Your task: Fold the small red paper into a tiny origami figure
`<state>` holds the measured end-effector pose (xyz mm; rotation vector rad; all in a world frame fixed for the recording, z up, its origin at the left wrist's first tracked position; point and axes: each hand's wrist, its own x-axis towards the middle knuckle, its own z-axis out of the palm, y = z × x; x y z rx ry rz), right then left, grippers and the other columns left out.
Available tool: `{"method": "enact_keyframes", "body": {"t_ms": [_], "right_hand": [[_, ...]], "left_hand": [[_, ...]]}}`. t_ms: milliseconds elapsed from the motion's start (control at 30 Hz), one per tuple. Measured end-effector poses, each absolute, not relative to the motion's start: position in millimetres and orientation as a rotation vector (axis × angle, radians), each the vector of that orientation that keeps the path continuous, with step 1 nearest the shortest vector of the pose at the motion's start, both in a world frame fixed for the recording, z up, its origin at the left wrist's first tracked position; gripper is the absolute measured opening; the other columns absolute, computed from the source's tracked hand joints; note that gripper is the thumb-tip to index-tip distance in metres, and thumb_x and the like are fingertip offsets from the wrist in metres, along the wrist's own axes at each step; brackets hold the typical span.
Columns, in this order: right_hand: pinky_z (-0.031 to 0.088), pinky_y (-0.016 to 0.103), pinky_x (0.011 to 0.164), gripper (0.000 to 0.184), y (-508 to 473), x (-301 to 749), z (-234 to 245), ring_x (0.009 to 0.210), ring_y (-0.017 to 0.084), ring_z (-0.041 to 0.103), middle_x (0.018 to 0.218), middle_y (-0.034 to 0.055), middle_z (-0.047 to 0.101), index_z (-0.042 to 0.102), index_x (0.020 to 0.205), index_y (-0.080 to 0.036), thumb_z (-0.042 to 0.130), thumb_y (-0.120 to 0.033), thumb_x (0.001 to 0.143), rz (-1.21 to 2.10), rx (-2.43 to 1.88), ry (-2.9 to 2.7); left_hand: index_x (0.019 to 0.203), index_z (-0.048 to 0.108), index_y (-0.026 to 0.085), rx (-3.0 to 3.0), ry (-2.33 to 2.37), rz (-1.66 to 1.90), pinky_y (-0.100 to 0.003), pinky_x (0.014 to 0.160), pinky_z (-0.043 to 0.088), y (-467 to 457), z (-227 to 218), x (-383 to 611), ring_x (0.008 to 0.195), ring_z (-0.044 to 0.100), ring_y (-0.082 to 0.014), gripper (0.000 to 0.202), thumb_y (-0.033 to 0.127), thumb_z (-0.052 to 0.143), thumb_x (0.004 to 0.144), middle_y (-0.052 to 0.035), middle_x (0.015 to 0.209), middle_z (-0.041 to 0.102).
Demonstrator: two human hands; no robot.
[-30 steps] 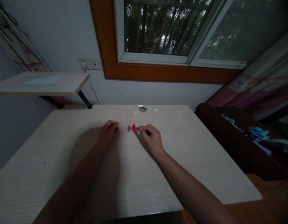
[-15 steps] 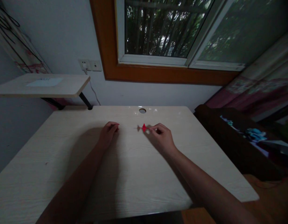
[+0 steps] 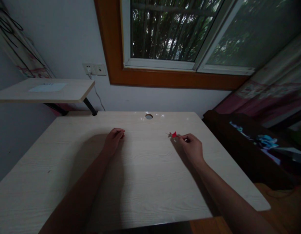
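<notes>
Pinched between the thumb and fingers of my right hand (image 3: pixel 191 148) is a small red pointed piece on a thin stick (image 3: pixel 174 134). The red part sits just left of my fingertips, and the thin end points further left, a little above the tabletop. Its exact kind is too small to make out. My left hand (image 3: pixel 114 139) rests on the light wooden table (image 3: pixel 145 182), fingers curled together, with no object showing in them. The palm side of that hand is hidden.
A raised shelf (image 3: pixel 77 94) with a sheet of paper (image 3: pixel 48 87) stands at the back left. Near the back edge is a round cable hole (image 3: pixel 149 116). A dark brown piece of furniture (image 3: pixel 228 143) with several items on it is beyond the right edge.
My right hand has moved to the right, carrying the red piece on its stick away from my left hand. My left hand has stayed practically in place.
</notes>
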<state>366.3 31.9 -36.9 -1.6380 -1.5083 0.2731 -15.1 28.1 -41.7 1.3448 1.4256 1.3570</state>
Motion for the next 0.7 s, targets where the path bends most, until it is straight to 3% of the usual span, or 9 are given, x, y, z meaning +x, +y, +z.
{"method": "enact_keyframes", "body": {"t_ms": [233,700], "right_hand": [[0.041,0.032,0.061,0.041,32.5,385.2,-43.6,0.064,0.021,0.059,0.074,0.008,0.068,0.068,0.073,-0.017,0.062,-0.057,0.081,0.11,-1.754,-1.569],[0.045,0.03,0.066,0.031,14.2,373.5,-40.1,0.07,0.018,0.062,0.089,0.0041,0.07,0.069,0.084,-0.021,0.061,-0.051,0.086,0.09,-1.677,-1.799]], "left_hand": [[0.091,0.067,0.019,1.331,1.429,1.365,-0.028,0.075,0.049,27.5,-37.6,-12.3,0.078,0.062,-0.0158,0.026,0.043,0.061,0.084,-0.0027,0.083,0.065],[0.092,0.067,0.019,1.354,1.42,1.351,-0.028,0.075,0.049,27.5,-39.6,-13.3,0.078,0.061,-0.0159,0.024,0.041,0.059,0.086,-0.0026,0.081,0.065]]}}
